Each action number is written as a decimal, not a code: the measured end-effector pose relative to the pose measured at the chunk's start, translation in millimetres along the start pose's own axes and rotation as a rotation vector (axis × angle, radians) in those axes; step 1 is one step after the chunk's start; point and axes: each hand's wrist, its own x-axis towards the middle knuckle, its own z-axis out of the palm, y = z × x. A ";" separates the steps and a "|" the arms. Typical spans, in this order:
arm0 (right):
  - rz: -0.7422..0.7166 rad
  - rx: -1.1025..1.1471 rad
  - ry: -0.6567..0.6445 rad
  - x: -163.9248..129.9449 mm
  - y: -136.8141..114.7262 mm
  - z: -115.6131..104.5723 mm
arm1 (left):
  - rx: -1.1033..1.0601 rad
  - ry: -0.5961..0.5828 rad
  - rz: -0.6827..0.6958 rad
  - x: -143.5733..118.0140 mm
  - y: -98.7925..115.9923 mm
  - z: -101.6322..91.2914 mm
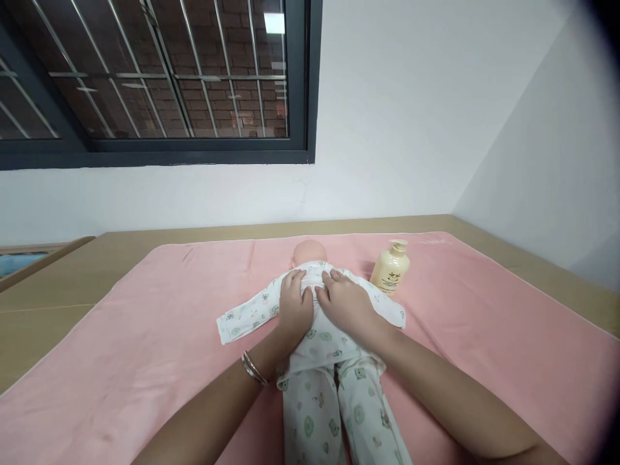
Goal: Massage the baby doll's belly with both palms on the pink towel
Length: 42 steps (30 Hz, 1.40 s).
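Note:
A baby doll (310, 251) with a bald head lies stretched out, its head pointing away from me. It wears a white printed top (322, 345) with both sleeves spread wide, and matching trousers (314, 413). My left hand (296, 300) rests on the upper left of the doll's body, fingers extended and thumb apart. On the upper right, my right hand (346, 298) lies with its fingers spread over the cloth. Both palms face down and neither hand grips anything that I can see. The doll's face does not show, and the sleeve ends hide any hands.
A cream pump bottle (390, 266) stands just beyond the right sleeve. Under everything is a pink cloth (159, 342) on a wooden surface (62, 300). A white wall (387, 129) and a barred window (194, 77) rise behind it.

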 end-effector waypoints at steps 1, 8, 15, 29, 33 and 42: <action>0.015 -0.001 0.007 1.0 1.3 -0.8 | 0.037 -0.023 0.002 0.3 0.0 0.2; 0.011 -0.133 0.075 -9.1 -5.8 1.6 | 0.239 -0.119 0.085 -0.9 3.3 0.0; -0.121 0.070 0.022 13.5 15.4 11.5 | 0.228 0.028 0.211 -7.1 9.2 -2.4; -0.123 -0.028 -0.002 0.9 1.7 5.6 | 0.215 -0.290 -0.053 21.6 -13.8 -7.9; -0.138 -0.072 -0.020 -12.4 -8.8 -2.5 | 0.278 -0.272 0.001 18.6 -7.9 -13.0; -0.104 0.160 -0.027 17.2 19.5 15.2 | 0.332 -0.125 0.093 -9.9 25.0 -11.4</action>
